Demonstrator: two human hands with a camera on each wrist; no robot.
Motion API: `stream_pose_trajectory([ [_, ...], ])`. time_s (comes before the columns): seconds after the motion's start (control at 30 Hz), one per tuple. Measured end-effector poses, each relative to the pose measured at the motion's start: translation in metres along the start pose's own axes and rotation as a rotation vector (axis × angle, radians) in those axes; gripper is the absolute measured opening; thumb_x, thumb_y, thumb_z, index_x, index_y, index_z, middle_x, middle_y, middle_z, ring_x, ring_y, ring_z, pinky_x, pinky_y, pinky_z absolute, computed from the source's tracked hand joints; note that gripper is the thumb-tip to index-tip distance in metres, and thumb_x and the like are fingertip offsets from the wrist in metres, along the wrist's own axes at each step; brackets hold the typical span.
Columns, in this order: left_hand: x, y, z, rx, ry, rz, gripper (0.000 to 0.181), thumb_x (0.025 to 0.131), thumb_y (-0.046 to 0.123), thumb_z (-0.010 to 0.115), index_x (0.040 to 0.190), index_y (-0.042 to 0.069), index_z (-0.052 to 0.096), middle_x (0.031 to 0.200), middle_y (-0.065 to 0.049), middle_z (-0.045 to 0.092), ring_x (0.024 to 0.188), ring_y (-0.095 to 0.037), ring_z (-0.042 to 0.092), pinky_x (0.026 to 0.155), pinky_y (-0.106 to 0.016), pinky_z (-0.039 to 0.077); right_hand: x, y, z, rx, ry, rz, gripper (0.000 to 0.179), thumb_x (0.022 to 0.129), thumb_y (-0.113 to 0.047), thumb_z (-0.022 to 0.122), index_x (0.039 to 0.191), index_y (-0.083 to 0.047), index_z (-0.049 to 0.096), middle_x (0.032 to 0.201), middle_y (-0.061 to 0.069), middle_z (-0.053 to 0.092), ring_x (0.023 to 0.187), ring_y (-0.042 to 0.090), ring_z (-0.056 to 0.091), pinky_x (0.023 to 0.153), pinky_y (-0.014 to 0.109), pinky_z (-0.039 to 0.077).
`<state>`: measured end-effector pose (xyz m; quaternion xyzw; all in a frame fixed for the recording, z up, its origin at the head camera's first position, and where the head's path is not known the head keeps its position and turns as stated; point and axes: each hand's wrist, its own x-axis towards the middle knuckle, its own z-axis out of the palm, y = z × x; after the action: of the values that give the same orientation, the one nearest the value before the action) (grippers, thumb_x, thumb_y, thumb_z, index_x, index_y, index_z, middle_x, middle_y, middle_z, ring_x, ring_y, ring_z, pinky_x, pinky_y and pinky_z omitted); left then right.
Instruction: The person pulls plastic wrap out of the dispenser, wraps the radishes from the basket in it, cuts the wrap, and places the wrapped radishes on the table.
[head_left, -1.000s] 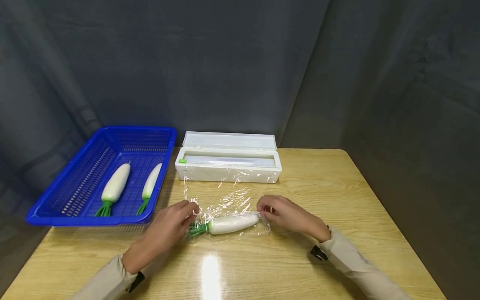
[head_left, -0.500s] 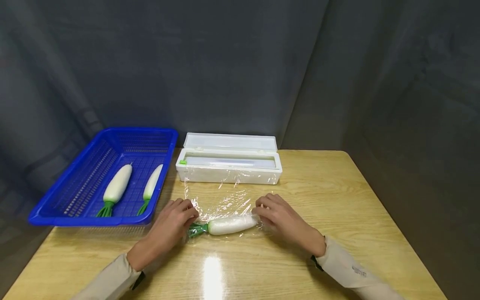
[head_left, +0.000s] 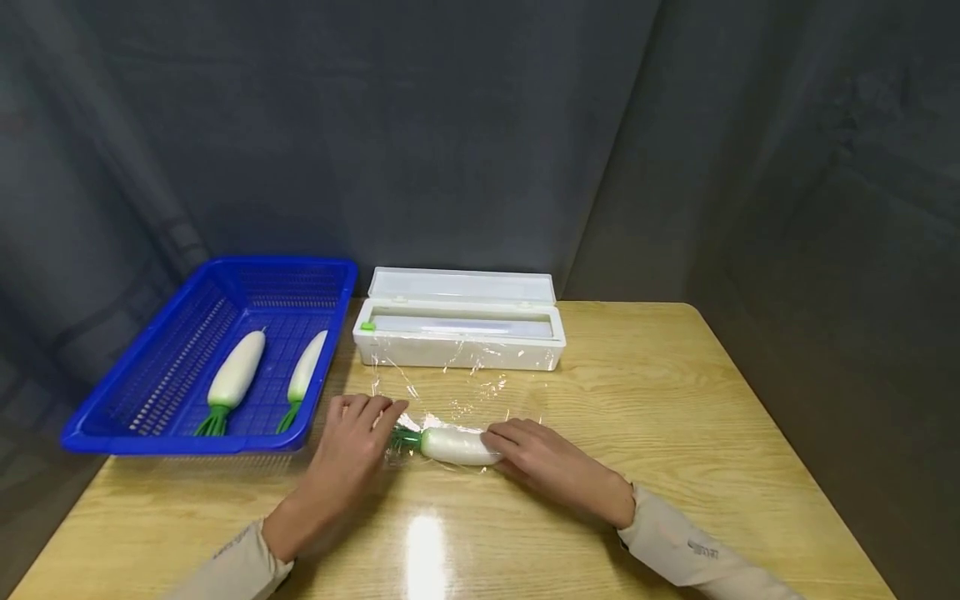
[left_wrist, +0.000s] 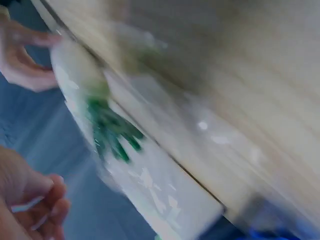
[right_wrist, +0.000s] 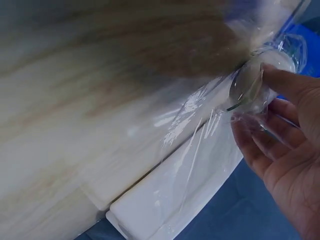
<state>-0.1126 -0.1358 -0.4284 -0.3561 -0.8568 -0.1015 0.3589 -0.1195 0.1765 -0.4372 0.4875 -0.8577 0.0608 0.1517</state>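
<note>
A white radish with green leaves lies on the table, wrapped in clear cling film. In the head view my right hand holds the radish's right end. The right wrist view shows that right hand with thumb and fingers around the film-covered tip. My left hand is beside the leaf end, fingers bent. In the blurred left wrist view, the left hand has its thumb close to its curled fingers, apart from the radish; whether it pinches film cannot be seen.
Behind the radish, a white cling film box stands with its lid raised; film stretches from it towards the radish. A blue basket at the left contains two more radishes. Dark curtains enclose the wooden table.
My right hand has moved left and nearer, from the film at the tip onto the radish's end. The left hand has shifted slightly right. The radish's leaf end has moved slightly right.
</note>
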Motion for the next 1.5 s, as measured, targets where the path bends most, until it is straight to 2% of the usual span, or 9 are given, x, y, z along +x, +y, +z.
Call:
stream_pose_trajectory([
  [0.07, 0.001, 0.011, 0.001, 0.013, -0.025, 0.049, 0.040, 0.080, -0.005, 0.057, 0.116, 0.003, 0.070, 0.105, -0.011, 0.070, 0.092, -0.029, 0.064, 0.083, -0.045, 0.048, 0.000, 0.000, -0.001, -0.011, -0.015, 0.003, 0.038, 0.097, -0.017, 0.075, 0.133, -0.006, 0.065, 0.129, 0.005, 0.068, 0.116, 0.022, 0.067, 0.101, 0.036, 0.055],
  [0.17, -0.001, 0.027, 0.005, 0.006, -0.141, 0.099, 0.034, 0.089, 0.013, 0.067, 0.122, 0.007, 0.066, 0.116, -0.010, 0.069, 0.101, -0.026, 0.065, 0.088, -0.042, 0.050, 0.001, 0.000, -0.004, -0.025, -0.053, 0.023, 0.041, 0.100, -0.015, 0.072, 0.138, -0.004, 0.064, 0.134, 0.008, 0.067, 0.120, 0.025, 0.067, 0.103, 0.038, 0.055],
  [0.27, -0.003, 0.038, 0.011, 0.022, -0.229, 0.092, 0.046, 0.086, 0.021, 0.078, 0.127, 0.007, 0.063, 0.124, -0.011, 0.067, 0.108, -0.027, 0.065, 0.091, -0.041, 0.053, 0.001, 0.001, -0.006, -0.024, -0.100, 0.039, 0.044, 0.102, -0.013, 0.068, 0.143, -0.002, 0.061, 0.138, 0.011, 0.066, 0.123, 0.026, 0.066, 0.103, 0.039, 0.055],
  [0.4, -0.002, 0.045, 0.020, 0.076, -0.239, 0.071, 0.046, 0.084, 0.008, 0.077, 0.128, 0.003, 0.062, 0.126, -0.015, 0.066, 0.112, -0.033, 0.065, 0.092, -0.043, 0.057, 0.001, 0.005, -0.008, 0.064, -0.137, 0.067, 0.045, 0.104, -0.010, 0.063, 0.147, 0.000, 0.056, 0.140, 0.014, 0.065, 0.126, 0.027, 0.066, 0.104, 0.039, 0.055],
  [0.6, 0.004, 0.042, 0.030, 0.112, -0.250, 0.056, 0.053, 0.077, -0.010, 0.073, 0.128, -0.001, 0.060, 0.120, -0.017, 0.064, 0.105, -0.033, 0.065, 0.088, -0.042, 0.057, 0.003, 0.009, -0.004, 0.187, -0.100, 0.102, 0.044, 0.105, -0.004, 0.060, 0.148, 0.001, 0.054, 0.139, 0.017, 0.066, 0.127, 0.027, 0.066, 0.106, 0.039, 0.054],
  [0.9, 0.013, 0.036, 0.037, 0.049, -0.287, 0.026, 0.054, 0.071, -0.014, 0.080, 0.120, 0.001, 0.062, 0.109, -0.012, 0.066, 0.094, -0.028, 0.066, 0.081, -0.037, 0.057, 0.006, 0.004, 0.003, -0.025, 0.066, 0.048, 0.035, 0.097, 0.001, 0.065, 0.131, 0.001, 0.065, 0.133, 0.016, 0.062, 0.122, 0.030, 0.063, 0.108, 0.042, 0.052],
  [1.2, 0.022, 0.033, 0.036, -0.009, -0.350, 0.030, 0.052, 0.070, -0.015, 0.080, 0.118, -0.003, 0.064, 0.103, -0.012, 0.068, 0.084, -0.024, 0.066, 0.075, -0.035, 0.058, 0.011, -0.005, 0.007, -0.039, 0.073, 0.019, 0.042, 0.097, -0.012, 0.074, 0.134, 0.003, 0.063, 0.127, 0.012, 0.063, 0.116, 0.025, 0.065, 0.097, 0.036, 0.058],
  [1.33, 0.028, 0.030, 0.033, -0.056, -0.397, 0.016, 0.054, 0.068, -0.017, 0.080, 0.116, -0.003, 0.062, 0.101, -0.012, 0.066, 0.082, -0.025, 0.064, 0.073, -0.036, 0.058, 0.015, -0.003, 0.006, -0.121, 0.036, 0.006, 0.039, 0.099, -0.015, 0.071, 0.133, 0.002, 0.062, 0.124, 0.010, 0.063, 0.112, 0.022, 0.065, 0.098, 0.035, 0.057],
  [1.5, 0.038, 0.023, 0.027, -0.141, -0.485, -0.023, 0.052, 0.071, -0.022, 0.075, 0.119, -0.006, 0.063, 0.113, -0.019, 0.066, 0.092, -0.031, 0.068, 0.077, -0.038, 0.062, 0.024, 0.005, 0.006, -0.140, -0.004, -0.024, 0.038, 0.096, -0.015, 0.075, 0.128, 0.002, 0.063, 0.118, 0.009, 0.066, 0.107, 0.021, 0.066, 0.093, 0.031, 0.058],
])
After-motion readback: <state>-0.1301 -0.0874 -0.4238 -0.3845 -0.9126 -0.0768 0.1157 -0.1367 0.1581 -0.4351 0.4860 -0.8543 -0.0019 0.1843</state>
